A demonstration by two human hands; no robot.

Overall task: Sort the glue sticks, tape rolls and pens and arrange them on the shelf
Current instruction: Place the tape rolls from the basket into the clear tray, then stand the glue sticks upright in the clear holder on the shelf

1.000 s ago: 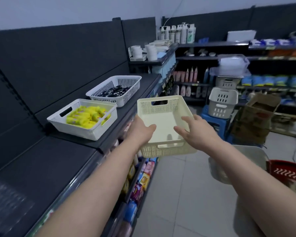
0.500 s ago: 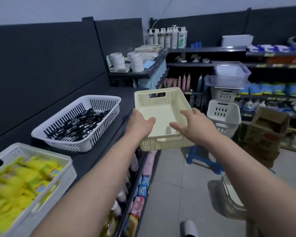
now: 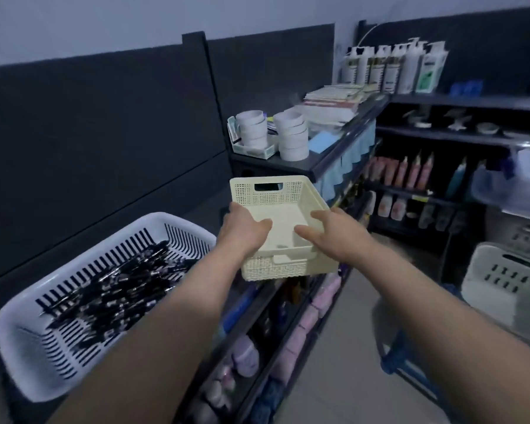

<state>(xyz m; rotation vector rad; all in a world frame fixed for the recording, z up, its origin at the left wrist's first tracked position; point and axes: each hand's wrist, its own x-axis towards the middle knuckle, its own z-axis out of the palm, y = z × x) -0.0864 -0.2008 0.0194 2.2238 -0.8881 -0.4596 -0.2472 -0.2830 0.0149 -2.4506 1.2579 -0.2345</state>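
I hold an empty cream perforated basket [image 3: 285, 197] in both hands, above the front edge of the dark shelf [image 3: 202, 206]. My left hand [image 3: 242, 231] grips its left rim with the thumb inside. My right hand [image 3: 334, 231] grips the right rim, thumb inside too. A white slotted basket [image 3: 28, 356] full of black pens [image 3: 114, 295] sits on the shelf at lower left. White tape rolls [image 3: 291, 137] stand stacked on a higher shelf section behind the cream basket.
Bottles and packets fill the lower shelves under the basket [image 3: 306, 319]. White pump bottles [image 3: 410, 68] line the top corner shelf. A white crate [image 3: 508, 283] on a blue stool [image 3: 410, 359] stands at right on the tiled floor.
I have walked forward along the shelf carrying the cream basket. The yellow glue-stick basket has dropped out of view at left, and the pen basket now lies close at lower left.
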